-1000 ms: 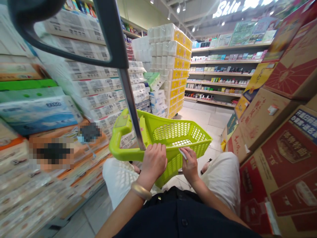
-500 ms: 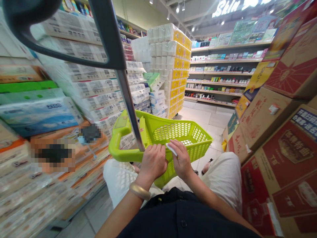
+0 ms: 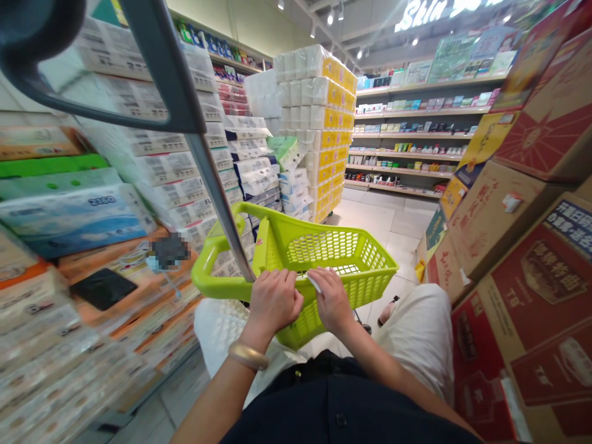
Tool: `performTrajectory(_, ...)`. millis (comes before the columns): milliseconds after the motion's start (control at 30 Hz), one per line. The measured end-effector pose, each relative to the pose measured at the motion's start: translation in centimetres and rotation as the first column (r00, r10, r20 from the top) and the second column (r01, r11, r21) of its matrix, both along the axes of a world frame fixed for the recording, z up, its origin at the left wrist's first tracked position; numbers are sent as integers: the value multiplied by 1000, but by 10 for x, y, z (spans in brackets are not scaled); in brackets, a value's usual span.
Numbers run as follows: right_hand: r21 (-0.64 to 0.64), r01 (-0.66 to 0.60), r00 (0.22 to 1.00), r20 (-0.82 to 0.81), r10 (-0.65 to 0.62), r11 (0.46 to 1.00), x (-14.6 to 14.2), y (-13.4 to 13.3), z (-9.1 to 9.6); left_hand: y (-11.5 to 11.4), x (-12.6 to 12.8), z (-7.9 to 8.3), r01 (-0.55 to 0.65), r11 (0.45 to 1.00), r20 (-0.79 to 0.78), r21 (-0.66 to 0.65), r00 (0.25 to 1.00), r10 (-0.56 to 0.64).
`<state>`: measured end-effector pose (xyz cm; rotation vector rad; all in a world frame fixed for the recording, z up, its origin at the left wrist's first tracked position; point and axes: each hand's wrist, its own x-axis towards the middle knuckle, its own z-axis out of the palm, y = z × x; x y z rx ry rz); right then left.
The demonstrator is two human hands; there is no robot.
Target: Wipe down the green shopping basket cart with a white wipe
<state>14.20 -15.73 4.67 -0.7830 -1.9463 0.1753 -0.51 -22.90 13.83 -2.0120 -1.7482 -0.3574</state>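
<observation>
A lime-green rolling shopping basket [image 3: 303, 229] with perforated sides stands between my knees. Its metal pole [image 3: 222, 209] leans to the left and ends in a dark grey pull handle [image 3: 157, 68] close to the camera. My left hand [image 3: 272, 303], with a gold bangle above it, is closed over the basket's near rim beside the foot of the pole. Just right of it, my right hand [image 3: 333, 303] curls over the same rim. A thin white cloth [image 3: 315, 283], perhaps a folded tissue, shows under its fingers against the rim.
Packs of tissue [image 3: 78, 206] are piled on the left, with a black phone-like device [image 3: 104, 288] on top. Wrapped paper rolls [image 3: 319, 135] form a tall stack ahead. Stacked cartons [image 3: 539, 265] line the right side. Stocked shelves [image 3: 411, 115] stand behind the tiled floor [image 3: 377, 213].
The basket's near end, pole and handle have swung to the left. My left hand has shifted left with the rim, and my right hand slightly left, the white cloth still under its fingers.
</observation>
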Motion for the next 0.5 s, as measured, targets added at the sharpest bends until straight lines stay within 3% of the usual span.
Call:
performTrajectory(100,-12,14,1000,12,-13,1000,5,2,-4,-1,-4,1,-6,1000,18,0,1000,6)
performTrajectory(300,-96,276,958,-57,-282,956,38,18,-24,1,-1,6,-130,992,143,4,981,128)
performTrajectory(367,-94,251,964,-62,-257,963,29,14,-22,3,9,3,-104,994,162,26,982,99)
performTrajectory(500,-54,42,999,-11,-43,998,4,3,-13,10,31,-17,12,999,165,-53,986,-3)
